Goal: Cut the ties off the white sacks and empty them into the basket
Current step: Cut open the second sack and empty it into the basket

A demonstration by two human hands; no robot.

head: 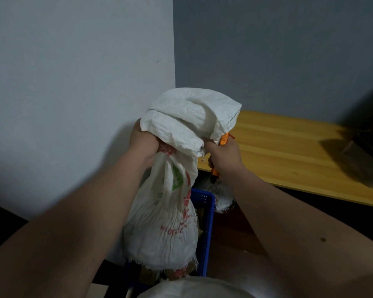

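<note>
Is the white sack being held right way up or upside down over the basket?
Upside down: the white sack hangs with its frayed mouth downward over the blue basket, both hands gripping its raised stitched end.

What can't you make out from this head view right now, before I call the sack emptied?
- Basket contents: hidden by the white sack held over it; only a sliver shows.
- Sack mouth: faces down into the basket, so any flow is unseen.
- Orange cutter: mostly covered by the right hand; blade state unclear.
- Left hand fingers: buried in sack folds.
- Second white sack: mostly behind the right forearm.
- Dark object on the wooden table: cut off by the right edge.
</note>
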